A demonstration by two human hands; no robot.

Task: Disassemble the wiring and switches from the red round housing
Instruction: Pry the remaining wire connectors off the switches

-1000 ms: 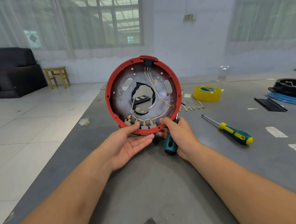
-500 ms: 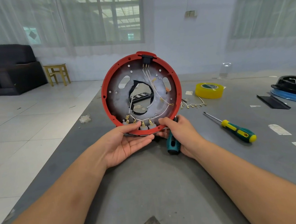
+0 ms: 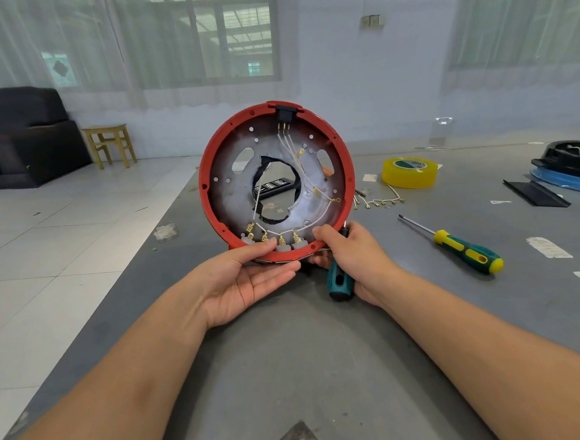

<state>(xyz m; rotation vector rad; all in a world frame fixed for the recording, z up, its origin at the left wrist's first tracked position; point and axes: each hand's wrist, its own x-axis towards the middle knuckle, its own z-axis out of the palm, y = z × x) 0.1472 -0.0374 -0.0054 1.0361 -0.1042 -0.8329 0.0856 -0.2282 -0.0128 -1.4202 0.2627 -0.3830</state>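
My left hand [image 3: 248, 284] lies palm up with its fingers [image 3: 279, 276] nearly straight under the bottom edge of the red round plastic housing [image 3: 206, 177], the thumb pressed on the rim's near face, so the housing is pinched between thumb and fingers. My right hand [image 3: 353, 260] has its thumb hooked over the rim just beside the left thumb, while its other fingers curl behind the rim and round the teal-and-black handle of a screwdriver [image 3: 339, 281] that points down out of the palm.

I see the housing standing upright on its edge above the grey worktop [image 3: 292, 374], open face toward me. Inside it, a row of small grey switches with brass terminals [image 3: 281, 244] sits along the bottom, right above my thumbs. Thin white wires [image 3: 298, 160] run from them up the grey metal plate to a black socket [image 3: 284, 115] at the top.

Further out on the worktop, to the right, lie loose white wires with brass connectors [image 3: 380, 201], a roll of yellow tape [image 3: 409, 173] and a second screwdriver with a green-and-yellow handle [image 3: 465, 250].
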